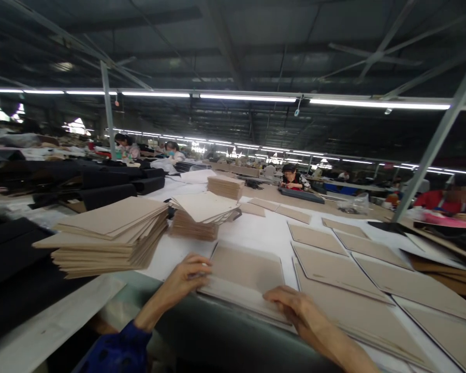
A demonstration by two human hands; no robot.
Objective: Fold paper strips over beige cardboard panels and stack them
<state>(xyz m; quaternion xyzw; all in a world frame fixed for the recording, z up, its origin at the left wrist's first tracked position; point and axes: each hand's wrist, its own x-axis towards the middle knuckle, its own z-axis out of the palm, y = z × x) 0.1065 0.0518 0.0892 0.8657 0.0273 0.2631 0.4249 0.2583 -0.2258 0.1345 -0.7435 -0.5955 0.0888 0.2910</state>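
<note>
A beige cardboard panel [248, 267] with a dark rim lies in front of me at the table's near edge. At its left side my left hand [192, 274] is closed, with bent fingers and thumb on the panel's edge. Over the panel's front right part lies my right hand [289, 305]; its fingers are extended and slightly bent, touching the surface. The undersides of both hands are hidden. Close by on the left stands an uneven stack of beige boards [112, 233]. Behind it is another stack with pale sheets [204, 207] on top.
Several dark-rimmed panels [334, 267] are spread over the white-covered table [264, 230] to the right. A further board stack [225, 187] stands farther back. Black material [104, 197] lies at left. A slanted metal post [431, 150] rises at right. A co-worker [293, 178] sits across the table.
</note>
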